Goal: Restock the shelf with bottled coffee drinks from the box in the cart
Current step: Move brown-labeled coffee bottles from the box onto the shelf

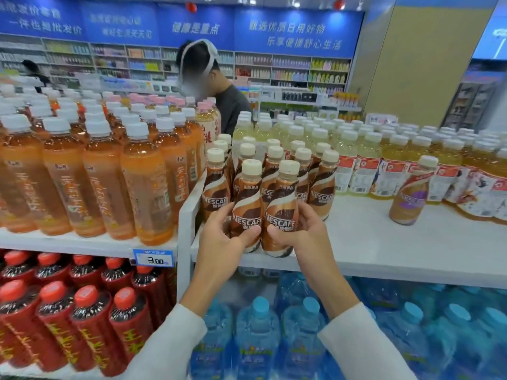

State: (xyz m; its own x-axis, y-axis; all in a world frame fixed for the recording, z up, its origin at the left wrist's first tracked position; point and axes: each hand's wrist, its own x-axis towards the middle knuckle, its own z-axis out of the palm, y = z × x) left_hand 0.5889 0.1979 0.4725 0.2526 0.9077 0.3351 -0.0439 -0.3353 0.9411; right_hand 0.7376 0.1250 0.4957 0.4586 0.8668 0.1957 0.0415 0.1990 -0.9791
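My left hand (227,238) has its fingers curled round the lower body of one coffee bottle (248,198), thumb laid across the front just under the white word NESCAFE. My right hand (303,229) clasps a second coffee bottle (284,200) the same way, thumb on its label below the same brand name. The two bottles touch side by side at the front lip of the white shelf (384,242); I cannot tell whether their bases rest on it. Each is small and waisted, with a cream screw cap and a glossy wrap of brown, copper and white swirls, a line of small Chinese characters high on the wrap and more under the brand. Just behind them stands a cluster of matching Nescafé bottles (321,185), all upright. Well to my right a lone Nescafé bottle (410,193) with a purple patch on its label stands apart on the same shelf. To my left are tall orange tea bottles (142,182) with vertical Chinese lettering, and below them a blue-edged price tag (153,258) reading 3.00. Red bottles (90,322) with yellow characters fill the lower left, blue water bottles (258,338) sit beneath my wrists. Blue wall banners (296,31) carry white Chinese text.
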